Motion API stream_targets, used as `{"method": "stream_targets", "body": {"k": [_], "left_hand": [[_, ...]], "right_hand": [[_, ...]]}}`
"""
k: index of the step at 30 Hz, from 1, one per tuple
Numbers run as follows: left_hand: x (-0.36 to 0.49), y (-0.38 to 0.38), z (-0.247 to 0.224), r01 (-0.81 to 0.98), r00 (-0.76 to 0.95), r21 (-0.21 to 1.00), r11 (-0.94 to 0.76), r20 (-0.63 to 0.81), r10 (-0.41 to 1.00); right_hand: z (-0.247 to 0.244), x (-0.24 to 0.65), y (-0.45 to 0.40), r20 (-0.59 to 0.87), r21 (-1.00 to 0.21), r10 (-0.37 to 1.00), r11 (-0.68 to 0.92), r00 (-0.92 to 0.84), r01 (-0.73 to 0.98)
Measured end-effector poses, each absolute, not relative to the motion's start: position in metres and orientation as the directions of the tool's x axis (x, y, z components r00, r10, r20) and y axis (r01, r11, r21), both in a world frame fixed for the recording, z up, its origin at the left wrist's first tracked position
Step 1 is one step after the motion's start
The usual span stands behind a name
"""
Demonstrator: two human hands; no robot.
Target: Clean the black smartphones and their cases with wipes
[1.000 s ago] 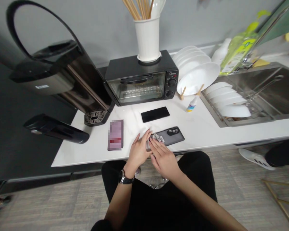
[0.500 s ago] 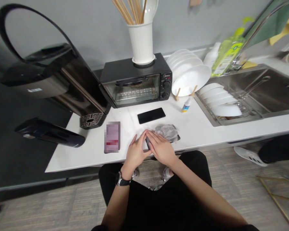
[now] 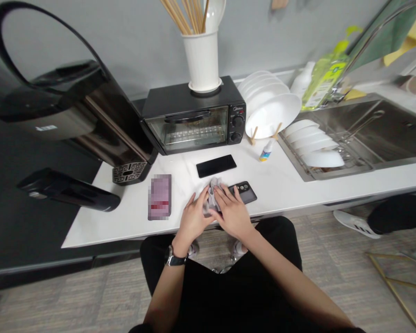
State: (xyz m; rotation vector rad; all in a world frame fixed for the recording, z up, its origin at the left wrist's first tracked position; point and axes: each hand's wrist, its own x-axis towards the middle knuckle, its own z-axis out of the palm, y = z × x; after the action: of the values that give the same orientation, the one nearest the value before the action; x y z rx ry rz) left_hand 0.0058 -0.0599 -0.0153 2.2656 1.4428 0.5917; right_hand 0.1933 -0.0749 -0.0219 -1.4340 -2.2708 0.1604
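Observation:
A grey cloth [image 3: 214, 188] is bunched under the fingers of my right hand [image 3: 236, 216], which presses it onto a dark phone [image 3: 248, 193]. This phone lies back up near the counter's front edge, its camera end showing to the right. My left hand [image 3: 193, 219] is curved around the phone's left end, thumb and fingers at its sides; that end is mostly covered by hands and cloth. Behind them lies a second phone [image 3: 216, 166] with a black face. A small spray bottle [image 3: 266, 151] stands to the back right, and a blurred-out pinkish rectangular item [image 3: 159, 199] lies to the left.
A toaster oven [image 3: 194, 127] carries a white utensil holder [image 3: 203, 60]. On the left are a black drink machine [image 3: 100, 111] and a dark flask-like object [image 3: 69, 189]. White plates [image 3: 273, 113], a sink [image 3: 384, 138] and soap bottle [image 3: 322, 83] are right. Another person's shoe [image 3: 357, 224] shows below.
The grey cloth has moved left across the phone, from its right part to between my hands. The phone's camera end is now uncovered. My hands stay in nearly the same place.

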Motion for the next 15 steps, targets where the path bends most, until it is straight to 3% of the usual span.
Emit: {"method": "stream_targets", "body": {"k": [5,12,15], "left_hand": [[0.003,-0.063,-0.016,0.796,0.347,0.487,-0.359,0.118,0.93],[0.007,-0.058,-0.017,0.731,0.397,0.549,-0.406,0.142,0.907],[0.006,-0.058,-0.017,0.724,0.397,0.556,-0.409,0.148,0.906]], "right_hand": [[-0.023,0.206,-0.112,0.295,-0.305,0.808,0.586,-0.51,0.751],[-0.031,0.282,-0.108,0.338,-0.232,0.931,0.223,-0.137,0.947],[-0.028,0.248,-0.082,0.349,-0.26,0.923,0.264,-0.165,0.929]]}}
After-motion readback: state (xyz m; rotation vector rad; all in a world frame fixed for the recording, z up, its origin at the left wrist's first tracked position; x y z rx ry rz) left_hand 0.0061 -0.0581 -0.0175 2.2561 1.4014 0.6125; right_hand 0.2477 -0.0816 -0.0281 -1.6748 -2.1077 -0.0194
